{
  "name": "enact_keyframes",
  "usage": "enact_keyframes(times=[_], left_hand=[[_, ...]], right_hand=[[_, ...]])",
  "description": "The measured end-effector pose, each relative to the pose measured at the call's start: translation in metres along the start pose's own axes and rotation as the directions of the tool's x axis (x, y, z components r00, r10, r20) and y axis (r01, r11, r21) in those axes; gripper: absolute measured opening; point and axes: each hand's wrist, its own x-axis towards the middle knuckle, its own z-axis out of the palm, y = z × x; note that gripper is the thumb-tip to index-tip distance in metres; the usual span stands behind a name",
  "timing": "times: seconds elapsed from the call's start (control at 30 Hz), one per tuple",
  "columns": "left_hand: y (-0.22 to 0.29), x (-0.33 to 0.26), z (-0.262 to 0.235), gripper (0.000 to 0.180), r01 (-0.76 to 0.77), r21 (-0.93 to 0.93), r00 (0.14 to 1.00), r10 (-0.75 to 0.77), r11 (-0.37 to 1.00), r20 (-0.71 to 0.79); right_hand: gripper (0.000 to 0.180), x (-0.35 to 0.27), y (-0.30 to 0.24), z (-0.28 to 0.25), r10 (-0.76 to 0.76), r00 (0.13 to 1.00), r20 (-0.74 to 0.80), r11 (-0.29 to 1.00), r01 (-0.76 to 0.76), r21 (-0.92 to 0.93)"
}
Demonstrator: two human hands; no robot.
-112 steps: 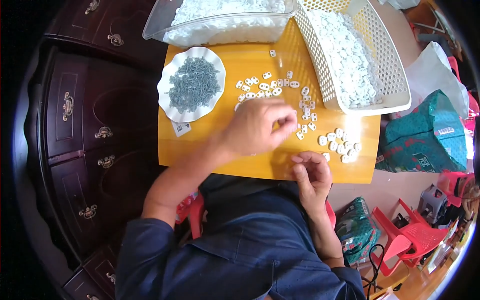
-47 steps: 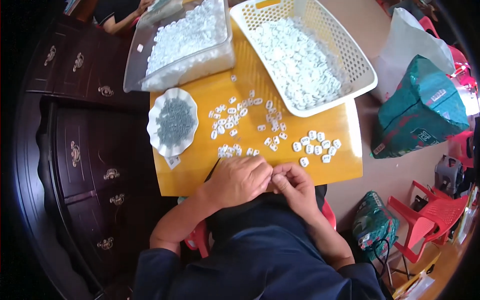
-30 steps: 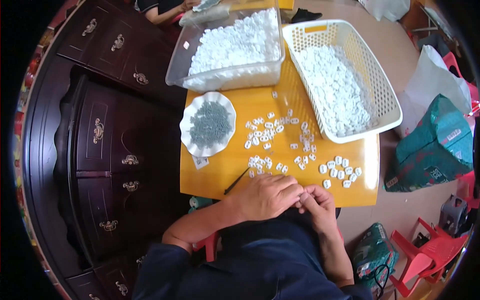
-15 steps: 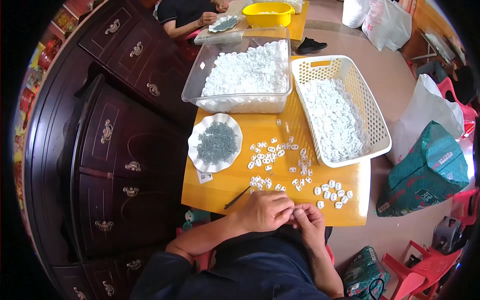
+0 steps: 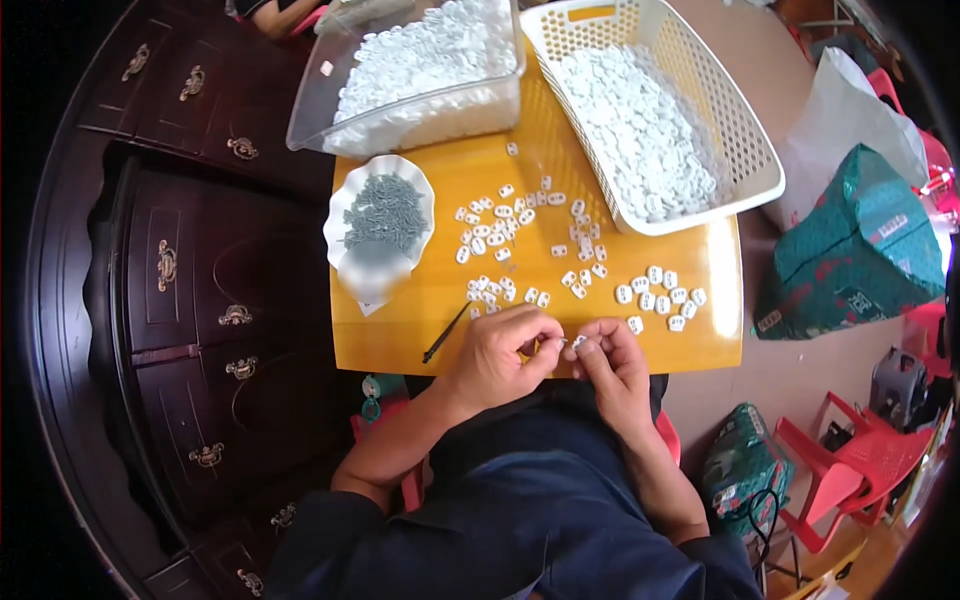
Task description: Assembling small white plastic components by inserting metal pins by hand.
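At the table's near edge, my right hand (image 5: 615,370) pinches a small white plastic piece (image 5: 578,342) between thumb and fingertips. My left hand (image 5: 505,355) is closed just beside it, with a tiny thin piece (image 5: 562,342) at its fingertips, too small to name. The two sets of fingertips nearly meet. Beyond my left hand lie several loose white pieces with two dark holes (image 5: 490,290), and a dark slim tool (image 5: 445,333), perhaps tweezers. Several white pieces with dark markings (image 5: 660,290) lie beyond my right hand.
A white scalloped plate (image 5: 338,215) holds small grey pins; a blur covers its near edge. Behind stand a clear plastic bin (image 5: 420,115) and a white perforated basket (image 5: 742,150), both full of white pieces. Dark drawers (image 5: 240,260) flank the left; a green bag (image 5: 850,260) stands right.
My view has tilted down, so the table things sit higher in the picture. My hands have drawn slightly apart, and the white piece now shows between my right fingers.
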Motion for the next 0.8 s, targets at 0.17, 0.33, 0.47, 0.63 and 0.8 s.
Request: enact_keyframes(times=[0.17, 0.33, 0.47, 0.63, 0.8], left_hand=[[-0.0086, 0.0005, 0.0036, 0.006, 0.002, -0.031, 0.999, -0.001, 1.0, 0.034], [-0.0068, 0.0024, 0.0044, 0.007, -0.051, 0.014, 0.997, 0.05, 0.999, 0.056], [-0.006, 0.0031, 0.0032, 0.008, -0.044, 0.016, 0.996, 0.042, 0.999, 0.082], [-0.0064, 0.0026, 0.0031, 0.008, -0.028, 0.013, 0.995, 0.027, 1.0, 0.091], [-0.0054, 0.002, 0.0026, 0.006, -0.023, 0.033, 0.995, 0.02, 0.999, 0.1]], right_hand=[[0.007, -0.0019, -0.0003, -0.0015, 0.006, 1.0, -0.01, 0.999, -0.007, -0.043], [0.008, -0.0029, 0.0012, -0.0013, -0.008, 1.0, -0.023, 0.995, 0.005, -0.096], [0.008, -0.0033, 0.0024, 0.0, -0.018, 0.999, -0.036, 0.995, 0.014, -0.098], [0.007, -0.0022, 0.0007, 0.0001, -0.004, 0.999, -0.034, 0.989, -0.001, -0.149], [0.006, -0.0025, 0.0023, 0.0023, -0.03, 0.999, -0.034, 0.987, 0.024, -0.16]])
